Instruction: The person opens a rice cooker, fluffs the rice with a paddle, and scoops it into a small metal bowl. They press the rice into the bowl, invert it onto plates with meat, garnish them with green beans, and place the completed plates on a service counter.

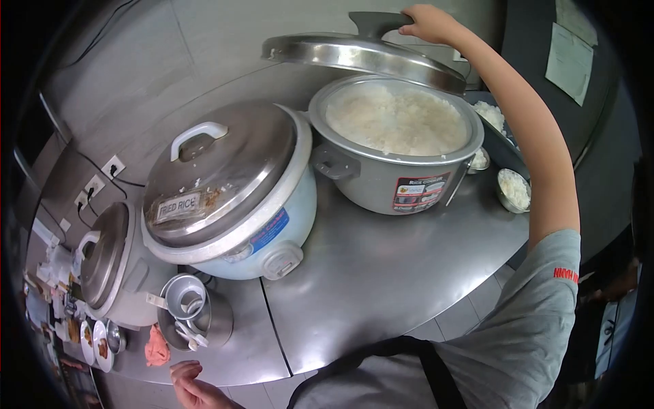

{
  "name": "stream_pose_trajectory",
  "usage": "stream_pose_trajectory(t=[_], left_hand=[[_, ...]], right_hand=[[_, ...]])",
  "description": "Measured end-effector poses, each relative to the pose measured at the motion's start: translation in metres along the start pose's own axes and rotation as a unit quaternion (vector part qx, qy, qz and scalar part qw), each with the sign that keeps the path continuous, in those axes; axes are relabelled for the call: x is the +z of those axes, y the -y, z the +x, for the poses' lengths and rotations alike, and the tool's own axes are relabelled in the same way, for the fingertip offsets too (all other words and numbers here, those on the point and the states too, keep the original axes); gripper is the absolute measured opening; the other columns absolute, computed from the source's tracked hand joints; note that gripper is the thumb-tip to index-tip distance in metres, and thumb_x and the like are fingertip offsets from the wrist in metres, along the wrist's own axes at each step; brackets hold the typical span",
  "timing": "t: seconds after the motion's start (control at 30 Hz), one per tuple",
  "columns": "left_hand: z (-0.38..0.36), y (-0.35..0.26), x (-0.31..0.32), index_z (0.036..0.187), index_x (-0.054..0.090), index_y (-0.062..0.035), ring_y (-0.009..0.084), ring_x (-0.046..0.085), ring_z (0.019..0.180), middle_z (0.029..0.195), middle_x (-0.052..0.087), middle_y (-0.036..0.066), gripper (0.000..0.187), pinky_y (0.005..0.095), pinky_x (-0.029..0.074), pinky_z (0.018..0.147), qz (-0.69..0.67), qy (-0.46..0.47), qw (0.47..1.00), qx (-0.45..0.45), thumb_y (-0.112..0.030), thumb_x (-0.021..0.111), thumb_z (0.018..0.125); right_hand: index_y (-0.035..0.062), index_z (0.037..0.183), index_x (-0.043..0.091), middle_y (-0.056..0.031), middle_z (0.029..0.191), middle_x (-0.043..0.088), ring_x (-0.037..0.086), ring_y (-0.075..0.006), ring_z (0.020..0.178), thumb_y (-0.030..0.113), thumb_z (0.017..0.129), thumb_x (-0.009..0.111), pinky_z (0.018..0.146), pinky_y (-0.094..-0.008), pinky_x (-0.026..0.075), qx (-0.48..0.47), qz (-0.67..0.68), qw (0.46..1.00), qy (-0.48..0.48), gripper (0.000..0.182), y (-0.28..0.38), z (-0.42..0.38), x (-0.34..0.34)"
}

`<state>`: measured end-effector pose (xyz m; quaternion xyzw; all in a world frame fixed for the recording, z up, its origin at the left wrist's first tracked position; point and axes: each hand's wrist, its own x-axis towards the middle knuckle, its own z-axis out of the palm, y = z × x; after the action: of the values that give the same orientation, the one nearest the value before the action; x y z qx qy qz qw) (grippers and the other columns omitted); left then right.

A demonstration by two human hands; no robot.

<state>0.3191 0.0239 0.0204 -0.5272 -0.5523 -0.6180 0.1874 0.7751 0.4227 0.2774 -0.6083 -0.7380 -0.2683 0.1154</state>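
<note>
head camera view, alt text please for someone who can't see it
A right hand holds a metal lid by its handle above an open rice cooker of white rice. Beside it stands a lidded cooker labelled "fried rice", and the left hand is near a pink cloth.

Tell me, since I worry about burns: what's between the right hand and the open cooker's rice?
In the head view, the metal lid and its handle lie between the right hand and the rice.
</note>
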Motion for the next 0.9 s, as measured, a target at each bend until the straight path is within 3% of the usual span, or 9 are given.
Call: stream_pose_trajectory(t=[0.07, 0.2, 0.27, 0.4, 0.47, 0.57, 0.63, 0.77, 0.9], left_hand=[[0.004, -0.004, 0.001, 0.065, 0.042, 0.0009, 0.0188, 0.046, 0.06, 0.062, 0.047, 0.009, 0.029, 0.0302, 0.038, 0.063, -0.037, 0.033, 0.998, 0.037, -0.008, 0.03, 0.09], [0.009, -0.006, 0.0, 0.062, 0.048, 0.0021, 0.0216, 0.05, 0.057, 0.057, 0.05, 0.01, 0.026, 0.0291, 0.039, 0.054, -0.049, 0.009, 0.998, 0.038, -0.009, 0.038, 0.083], [0.008, -0.006, -0.005, 0.06, 0.048, 0.002, 0.0216, 0.051, 0.056, 0.057, 0.051, 0.01, 0.028, 0.0293, 0.039, 0.053, -0.026, 0.005, 0.999, 0.04, -0.01, 0.038, 0.084], [0.0, 0.001, -0.02, 0.059, 0.047, 0.002, 0.0214, 0.05, 0.055, 0.056, 0.05, 0.01, 0.029, 0.0292, 0.039, 0.053, -0.015, -0.011, 1.0, 0.024, -0.011, 0.039, 0.084], [-0.004, 0.004, -0.03, 0.059, 0.047, 0.002, 0.0211, 0.05, 0.055, 0.056, 0.05, 0.01, 0.028, 0.0289, 0.039, 0.053, -0.003, -0.014, 1.0, 0.004, -0.01, 0.04, 0.084], [-0.011, 0.006, -0.047, 0.059, 0.047, 0.0017, 0.0209, 0.05, 0.055, 0.056, 0.05, 0.01, 0.027, 0.0285, 0.038, 0.053, 0.039, -0.036, 0.998, -0.02, -0.009, 0.039, 0.084], [-0.013, 0.006, -0.056, 0.06, 0.047, 0.0016, 0.0206, 0.049, 0.055, 0.056, 0.051, 0.01, 0.027, 0.0284, 0.038, 0.053, 0.073, -0.044, 0.996, -0.036, -0.008, 0.039, 0.083], [-0.02, 0.007, -0.07, 0.06, 0.047, 0.0015, 0.0196, 0.049, 0.055, 0.056, 0.052, 0.01, 0.024, 0.0281, 0.038, 0.052, 0.129, -0.056, 0.988, -0.061, -0.004, 0.04, 0.083], [-0.021, 0.007, -0.069, 0.063, 0.047, 0.0014, 0.0187, 0.049, 0.055, 0.059, 0.053, 0.011, 0.02, 0.0275, 0.038, 0.052, 0.127, -0.043, 0.989, -0.065, 0.0, 0.042, 0.082]], right_hand=[[0.0002, 0.105, 0.056, -0.0234, 0.096, 0.058, 0.055, -0.0374, 0.088, 0.029, 0.074, 0.06, 0.079, -0.0415, 0.043, -0.071, 0.05, 0.991, -0.107, 0.043, 0.032, -0.004, -0.012], [0.0, 0.1, 0.057, -0.0213, 0.094, 0.059, 0.057, -0.0343, 0.085, 0.021, 0.078, 0.058, 0.074, -0.0407, 0.044, -0.145, 0.122, 0.97, -0.154, 0.031, 0.103, -0.004, -0.028], [0.0266, 0.114, 0.054, -0.0134, 0.08, 0.055, 0.056, -0.03, 0.073, 0.03, 0.081, 0.055, 0.065, -0.039, 0.044, -0.124, 0.07, 0.977, -0.159, 0.033, 0.131, 0.005, -0.017], [0.0401, 0.118, 0.048, -0.0109, 0.075, 0.051, 0.054, -0.0267, 0.067, 0.03, 0.083, 0.052, 0.062, -0.0376, 0.045, -0.168, 0.1, 0.965, -0.175, 0.036, 0.176, 0.032, -0.001], [0.0161, 0.114, 0.054, -0.0147, 0.097, 0.058, 0.055, -0.0295, 0.094, 0.024, 0.078, 0.057, 0.075, -0.0401, 0.047, -0.163, 0.157, 0.97, -0.089, 0.037, 0.21, 0.023, -0.013], [0.026, 0.122, 0.046, -0.0124, 0.101, 0.057, 0.054, -0.0289, 0.096, 0.027, 0.079, 0.056, 0.075, -0.0401, 0.047, -0.174, 0.122, 0.973, -0.087, 0.044, 0.24, 0.035, 0.008], [0.0265, 0.126, 0.04, -0.0138, 0.094, 0.057, 0.056, -0.0311, 0.085, 0.03, 0.082, 0.054, 0.072, -0.0401, 0.046, -0.194, 0.146, 0.955, -0.171, 0.047, 0.249, 0.048, 0.035], [0.0074, 0.123, 0.041, -0.0163, 0.111, 0.053, 0.053, -0.0355, 0.097, 0.033, 0.081, 0.053, 0.078, -0.0438, 0.045, -0.203, 0.132, 0.964, -0.109, 0.051, 0.258, 0.06, 0.059], [0.0057, 0.125, 0.039, -0.0205, 0.113, 0.05, 0.047, -0.0349, 0.107, 0.038, 0.085, 0.046, 0.088, -0.0385, 0.039, -0.247, 0.205, 0.94, -0.115, 0.052, 0.249, 0.078, 0.075]])
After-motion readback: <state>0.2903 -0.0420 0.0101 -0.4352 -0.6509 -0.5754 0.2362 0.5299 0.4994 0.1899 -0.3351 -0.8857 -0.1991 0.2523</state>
